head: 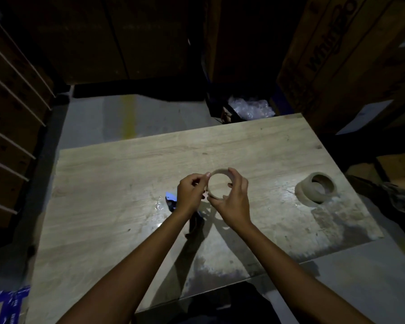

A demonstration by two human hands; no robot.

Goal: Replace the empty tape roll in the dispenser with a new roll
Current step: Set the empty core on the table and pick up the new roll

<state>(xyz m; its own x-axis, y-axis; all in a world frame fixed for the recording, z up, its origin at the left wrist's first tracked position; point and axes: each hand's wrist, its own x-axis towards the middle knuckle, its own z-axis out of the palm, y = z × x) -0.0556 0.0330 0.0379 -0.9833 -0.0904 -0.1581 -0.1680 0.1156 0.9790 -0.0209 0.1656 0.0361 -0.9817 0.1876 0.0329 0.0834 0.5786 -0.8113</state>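
Note:
Both hands hold a thin cardboard tape ring (216, 172) above the middle of the wooden table (117, 178). My right hand (232, 202) wraps its fingers around the ring's right and lower rim. My left hand (191, 192) pinches the ring's left edge with thumb and fingertips. The tape dispenser (171, 200), dark with a blue part, lies on the table below my left hand, mostly hidden by it. Two tape rolls (316, 188) lie stacked at the table's right side.
Large cardboard boxes (351, 54) stand behind and to the right of the table. A bin holding bubble wrap (250, 108) sits past the far edge. Shelving (12, 118) lines the left. A box with blue tape (7, 302) is at the lower left.

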